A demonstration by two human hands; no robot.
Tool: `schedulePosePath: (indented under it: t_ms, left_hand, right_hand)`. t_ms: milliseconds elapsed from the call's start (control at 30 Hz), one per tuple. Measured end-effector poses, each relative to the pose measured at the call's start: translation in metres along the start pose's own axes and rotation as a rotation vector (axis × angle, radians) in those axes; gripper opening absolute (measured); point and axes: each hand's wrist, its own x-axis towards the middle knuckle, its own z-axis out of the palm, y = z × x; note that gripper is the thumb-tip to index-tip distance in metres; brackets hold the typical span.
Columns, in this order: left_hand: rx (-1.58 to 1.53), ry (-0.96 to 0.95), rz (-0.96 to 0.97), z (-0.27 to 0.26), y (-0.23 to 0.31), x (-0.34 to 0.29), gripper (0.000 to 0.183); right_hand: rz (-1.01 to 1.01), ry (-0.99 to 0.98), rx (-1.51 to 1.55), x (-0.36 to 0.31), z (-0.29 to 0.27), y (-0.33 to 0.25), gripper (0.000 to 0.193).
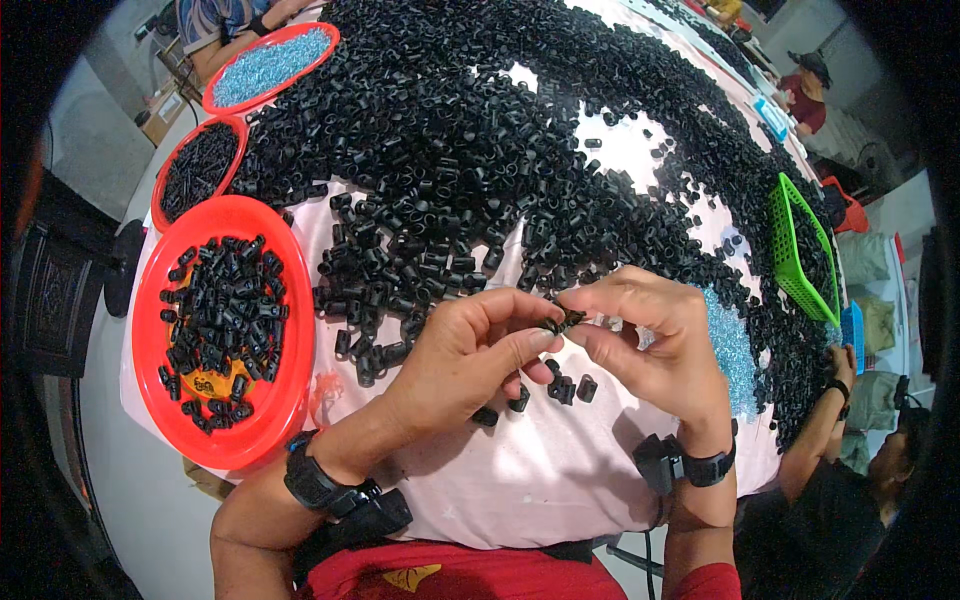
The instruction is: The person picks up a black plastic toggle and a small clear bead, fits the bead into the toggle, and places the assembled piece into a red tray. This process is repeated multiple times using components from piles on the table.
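Both hands meet over the near middle of the cloth-covered table. My left hand [465, 355] pinches a small black plastic cord lock [570, 319] between thumb and forefinger. From the other side, my right hand [652, 345] closes its thumb and forefinger on the same piece. Fingertips cover much of it, so its exact state is hidden. Just below the hands lie several loose black plastic pieces [562, 388]. A large heap of hollow black plastic pieces [430, 170] spreads beyond them. To the left, a red oval tray [148, 335] holds a mound of black cord locks [225, 320].
Farther left stand a red bowl [242, 150] of dark parts and a red tray [330, 45] of shiny bluish bits. Similar bluish bits [728, 350] lie at right, near a green basket [784, 225]. A co-worker's hand [843, 368] reaches in at right; other people sit around the table.
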Motion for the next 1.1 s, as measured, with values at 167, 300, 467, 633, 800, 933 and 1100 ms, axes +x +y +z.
schedulePosePath:
  t_ms: [167,300,467,633,800,933,1100]
  left_hand:
    - [0.044,-0.024,0.012,-0.002,-0.002,-0.001,0.025]
    - [-0.013,-0.006,-0.015,0.000,0.001,-0.001,0.020]
    - [-0.016,-0.008,-0.021,-0.003,0.001,0.000,0.021]
    - [-0.124,-0.024,-0.007,-0.003,-0.003,0.000,0.028]
    - [-0.136,-0.020,0.002,-0.003,-0.001,-0.001,0.024]
    - [-0.111,0.004,0.038,-0.003,-0.004,0.000,0.019]
    - [-0.041,0.036,0.031,-0.002,-0.001,-0.001,0.020]
  right_hand:
    - [0.049,-0.055,-0.059,0.001,0.001,-0.012,0.029]
    - [-0.028,-0.029,-0.087,0.001,0.005,-0.013,0.029]
    - [0.034,-0.027,-0.076,0.000,0.005,-0.011,0.026]
    - [0.114,0.003,-0.092,0.000,0.003,-0.011,0.021]
    - [0.115,0.031,0.022,-0.003,0.006,-0.005,0.021]
    - [0.054,0.053,0.009,0.001,0.008,-0.004,0.020]
    - [0.111,0.056,0.038,-0.001,0.011,-0.003,0.019]
